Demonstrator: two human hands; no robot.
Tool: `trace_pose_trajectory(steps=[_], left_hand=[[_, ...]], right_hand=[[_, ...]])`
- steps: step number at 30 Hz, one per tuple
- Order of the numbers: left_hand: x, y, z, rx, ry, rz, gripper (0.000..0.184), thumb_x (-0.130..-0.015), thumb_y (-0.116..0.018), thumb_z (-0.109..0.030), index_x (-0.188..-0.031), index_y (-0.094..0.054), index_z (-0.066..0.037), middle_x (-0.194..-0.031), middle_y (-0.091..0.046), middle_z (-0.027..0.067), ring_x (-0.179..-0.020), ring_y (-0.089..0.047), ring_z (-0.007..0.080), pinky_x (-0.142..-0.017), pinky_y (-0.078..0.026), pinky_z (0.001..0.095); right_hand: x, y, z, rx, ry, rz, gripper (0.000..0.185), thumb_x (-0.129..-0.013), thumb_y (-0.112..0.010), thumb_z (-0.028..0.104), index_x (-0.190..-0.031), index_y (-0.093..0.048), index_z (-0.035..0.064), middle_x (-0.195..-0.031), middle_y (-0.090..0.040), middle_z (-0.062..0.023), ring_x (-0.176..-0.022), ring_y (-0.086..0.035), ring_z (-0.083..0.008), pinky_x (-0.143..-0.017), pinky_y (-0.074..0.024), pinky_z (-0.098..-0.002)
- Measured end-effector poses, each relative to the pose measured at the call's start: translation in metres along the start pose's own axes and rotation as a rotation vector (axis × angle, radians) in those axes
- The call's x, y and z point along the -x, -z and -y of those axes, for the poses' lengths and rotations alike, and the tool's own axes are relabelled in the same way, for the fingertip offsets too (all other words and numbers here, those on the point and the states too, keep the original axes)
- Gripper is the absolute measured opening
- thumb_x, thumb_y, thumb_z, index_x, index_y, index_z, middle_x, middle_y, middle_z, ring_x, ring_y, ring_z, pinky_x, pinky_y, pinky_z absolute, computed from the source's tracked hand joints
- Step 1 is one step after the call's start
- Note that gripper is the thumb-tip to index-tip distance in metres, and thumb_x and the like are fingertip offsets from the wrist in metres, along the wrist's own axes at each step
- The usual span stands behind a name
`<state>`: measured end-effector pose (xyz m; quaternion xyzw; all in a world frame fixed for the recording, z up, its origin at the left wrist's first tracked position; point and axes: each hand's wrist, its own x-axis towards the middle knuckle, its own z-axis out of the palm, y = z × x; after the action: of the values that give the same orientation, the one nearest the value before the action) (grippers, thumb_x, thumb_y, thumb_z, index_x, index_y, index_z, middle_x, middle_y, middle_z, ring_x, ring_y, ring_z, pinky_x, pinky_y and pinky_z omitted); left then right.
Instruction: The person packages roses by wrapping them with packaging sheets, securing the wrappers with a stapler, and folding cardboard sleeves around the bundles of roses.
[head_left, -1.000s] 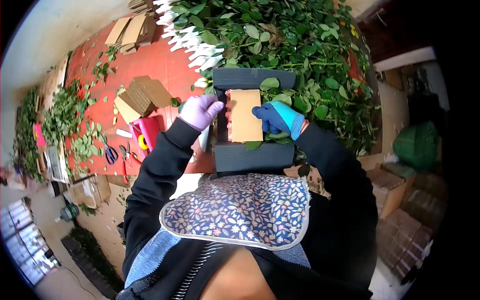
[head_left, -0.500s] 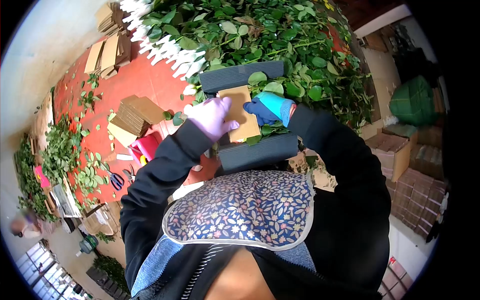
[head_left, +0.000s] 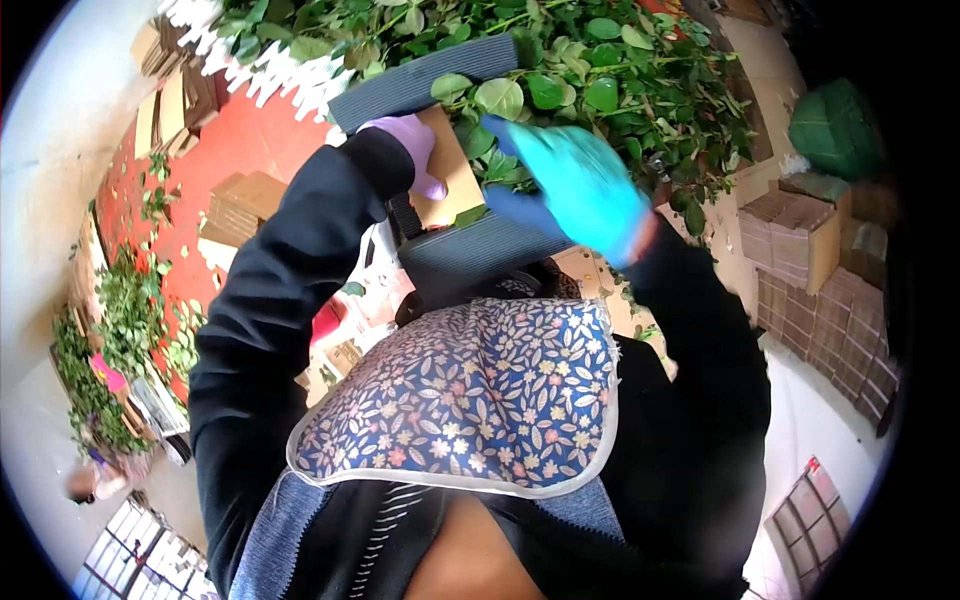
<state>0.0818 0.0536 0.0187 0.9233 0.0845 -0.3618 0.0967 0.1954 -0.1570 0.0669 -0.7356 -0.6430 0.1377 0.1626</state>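
Note:
My left hand (head_left: 413, 152), in a purple glove, reaches over the left side of a cardboard piece (head_left: 447, 170), thumb spread from the other fingers, which are partly hidden by the sleeve. The cardboard lies between two dark ribbed pads, an upper one (head_left: 425, 80) and a lower one (head_left: 480, 250). To its right, my right hand (head_left: 570, 185), in a teal and blue glove, is spread open above leafy stems (head_left: 610, 95) and holds nothing. A leaf (head_left: 470, 215) touches the lower edge of the cardboard.
White-wrapped pieces (head_left: 270, 70) line the left side of the stems. Cardboard stacks (head_left: 240, 205) lie on the red table (head_left: 255, 130). Cut foliage (head_left: 125, 300) covers the far left. Boxes (head_left: 790, 235) and a green bundle (head_left: 838, 128) stand at right. A person (head_left: 95, 482) is at the far left.
My right hand has let go of the cardboard's right edge and opened, moving right. My left hand remains at the cardboard's left side. The camera view has shifted and turned.

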Motion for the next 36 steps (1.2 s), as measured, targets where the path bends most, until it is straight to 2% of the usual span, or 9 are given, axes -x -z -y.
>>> trace_pose_trajectory(steps=[4, 7, 9, 11, 16, 20, 24, 29, 36], left_hand=[[-0.001, 0.0, 0.007, 0.03, -0.037, -0.002, 0.07, -0.065, -0.074, -0.061, -0.096, -0.068, 0.001, -0.091, -0.066, 0.022, -0.09, -0.065, 0.0381, -0.079, -0.052, 0.0444], [-0.01, -0.003, 0.011, 0.009, -0.061, 0.037, 0.07, -0.066, -0.073, -0.061, -0.092, -0.069, 0.003, -0.087, -0.067, 0.0219, -0.088, -0.065, 0.0376, -0.078, -0.052, 0.0431], [-0.011, -0.003, 0.011, 0.004, -0.064, 0.027, 0.069, -0.066, -0.073, -0.061, -0.092, -0.069, 0.003, -0.086, -0.067, 0.0213, -0.087, -0.065, 0.0372, -0.077, -0.052, 0.0428], [-0.011, -0.001, 0.013, -0.003, -0.067, 0.014, 0.069, -0.066, -0.073, -0.061, -0.092, -0.069, 0.003, -0.085, -0.067, 0.0206, -0.086, -0.066, 0.0368, -0.076, -0.052, 0.0424], [-0.013, 0.003, 0.01, -0.044, -0.064, 0.054, 0.067, -0.067, -0.075, -0.06, -0.092, -0.071, 0.001, -0.087, -0.068, 0.02, -0.086, -0.066, 0.0358, -0.075, -0.052, 0.0423], [-0.004, 0.003, 0.007, 0.01, -0.046, -0.013, 0.064, -0.064, -0.078, -0.058, -0.089, -0.071, 0.001, -0.085, -0.068, 0.0208, -0.085, -0.067, 0.0358, -0.075, -0.052, 0.0425], [0.002, 0.005, 0.0, 0.032, -0.037, 0.015, 0.065, -0.063, -0.079, -0.057, -0.093, -0.071, 0.0, -0.085, -0.068, 0.0205, -0.086, -0.067, 0.0371, -0.076, -0.052, 0.0434], [-0.003, -0.01, 0.004, 0.003, -0.091, -0.128, 0.034, -0.086, -0.06, -0.035, -0.095, -0.069, -0.004, -0.087, -0.068, 0.0204, -0.086, -0.066, 0.037, -0.075, -0.052, 0.0444], [0.031, 0.011, 0.012, 0.101, -0.066, -0.149, 0.022, -0.083, -0.056, -0.018, -0.091, -0.07, -0.003, -0.086, -0.069, 0.0188, -0.087, -0.067, 0.0351, -0.073, -0.053, 0.0432]], right_hand=[[0.061, -0.016, -0.002, 0.414, 0.268, 0.077, 0.059, -0.081, -0.059, 0.028, -0.138, -0.045, 0.0207, -0.147, -0.04, -0.0055, -0.137, -0.035, -0.0271, -0.113, -0.0251, -0.0526], [0.072, -0.05, -0.004, 0.361, 0.3, 0.161, 0.055, -0.086, -0.048, 0.021, -0.14, -0.043, 0.0273, -0.154, -0.033, -0.0045, -0.143, -0.027, -0.0258, -0.118, -0.0152, -0.0527], [0.064, -0.058, -0.008, 1.49, 0.532, 0.355, 0.053, -0.085, -0.047, 0.02, -0.139, -0.045, 0.0247, -0.152, -0.035, -0.0043, -0.141, -0.03, -0.0244, -0.117, -0.0185, -0.0518], [0.05, -0.057, -0.009, 0.36, 0.376, -0.095, 0.051, -0.082, -0.053, 0.023, -0.133, -0.052, 0.021, -0.147, -0.042, -0.007, -0.135, -0.039, -0.0239, -0.114, -0.0261, -0.0492], [0.014, -0.026, 0.018, 0.303, 0.399, -0.11, 0.012, -0.076, -0.056, 0.021, -0.085, -0.059, 0.0136, -0.084, -0.058, -0.0016, -0.081, -0.059, -0.0199, -0.081, -0.0445, -0.0366], [-0.01, -0.02, 0.015, 0.286, 0.339, -0.014, 0.013, -0.076, -0.063, 0.024, -0.084, -0.058, 0.0145, -0.073, -0.055, -0.0016, -0.071, -0.058, -0.0205, -0.072, -0.0445, -0.0382], [-0.011, -0.006, 0.025, 0.233, 0.392, 0.059, 0.014, -0.075, -0.066, 0.026, -0.083, -0.06, 0.0154, -0.077, -0.059, -0.0007, -0.074, -0.061, -0.021, -0.071, -0.0459, -0.0388], [-0.059, -0.024, -0.008, 0.071, 0.358, -0.026, 0.015, -0.083, -0.06, 0.026, -0.074, -0.063, 0.0141, -0.07, -0.062, -0.0064, -0.064, -0.062, -0.0298, -0.059, -0.0465, -0.0413], [-0.09, -0.034, -0.014, 0.092, 0.148, 0.349, 0.036, -0.087, -0.058, 0.044, -0.09, -0.072, 0.0108, -0.087, -0.068, -0.0163, -0.081, -0.066, -0.0336, -0.073, -0.0509, -0.0449]])
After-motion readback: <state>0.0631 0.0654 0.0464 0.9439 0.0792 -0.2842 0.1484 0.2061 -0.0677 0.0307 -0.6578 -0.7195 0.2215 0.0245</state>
